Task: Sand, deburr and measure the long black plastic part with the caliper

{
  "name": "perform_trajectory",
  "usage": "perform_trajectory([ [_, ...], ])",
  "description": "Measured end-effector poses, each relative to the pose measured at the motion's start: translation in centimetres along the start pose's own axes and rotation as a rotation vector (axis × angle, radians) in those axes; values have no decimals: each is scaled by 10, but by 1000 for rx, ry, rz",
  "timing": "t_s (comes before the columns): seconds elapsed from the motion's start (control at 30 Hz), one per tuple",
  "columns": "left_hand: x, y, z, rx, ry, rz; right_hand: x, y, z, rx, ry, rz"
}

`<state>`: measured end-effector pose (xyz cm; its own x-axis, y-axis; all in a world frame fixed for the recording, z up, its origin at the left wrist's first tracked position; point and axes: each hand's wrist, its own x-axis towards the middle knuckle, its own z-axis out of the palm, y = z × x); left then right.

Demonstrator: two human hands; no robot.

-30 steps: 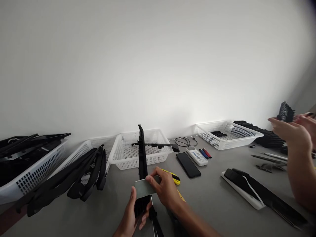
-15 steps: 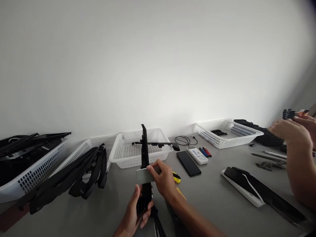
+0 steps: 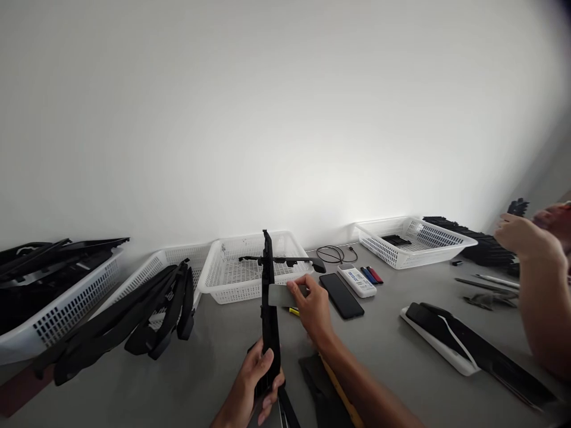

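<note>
The person looks to be partway through work on one long black strip [image 3: 268, 324], which stands nearly upright in front of the middle basket [image 3: 236, 293], its top overlapping that basket in view. The left hand [image 3: 250, 375] is wrapped round the strip's lower end; the right hand [image 3: 314, 306] pinches a flat grey plate [image 3: 279, 296] between thumb and fingers, the plate's edge at the strip's side, just in front of the middle basket. Whether edge and strip press together cannot be told, nor whether any stretch of the strip is finished. The strip is not yet set down, nor the plate put aside. Another black part [image 3: 318, 264] lies across the middle basket; whether it is done is unclear. Left of that basket, more black parts [image 3: 111, 326] lie in the slanted basket [image 3: 175, 257] and the far basket [image 3: 80, 306], so plenty may be left, if those are waiting rather than finished. Well right of the middle basket, a co-worker's hand [image 3: 521, 235] holds up a small black piece [image 3: 518, 206]
</note>
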<state>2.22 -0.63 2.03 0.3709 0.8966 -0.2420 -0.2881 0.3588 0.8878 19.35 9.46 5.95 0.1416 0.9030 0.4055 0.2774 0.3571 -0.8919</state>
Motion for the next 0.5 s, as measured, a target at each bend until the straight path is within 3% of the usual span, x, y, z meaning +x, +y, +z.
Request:
perform_trajectory([
  [0.13,0,0,-2,11,-3,20,-3,0,-3,17,-170,-35],
  [0.27,-2,3,-2,-24,24,18,-5,0,-10,-19,-54,-1],
  [0.4,-2,5,-2,-13,10,59,-9,0,-14,5,-218,-29],
  [0.5,-1,5,-3,-17,5,56,-11,-1,-17,-20,-74,3],
])
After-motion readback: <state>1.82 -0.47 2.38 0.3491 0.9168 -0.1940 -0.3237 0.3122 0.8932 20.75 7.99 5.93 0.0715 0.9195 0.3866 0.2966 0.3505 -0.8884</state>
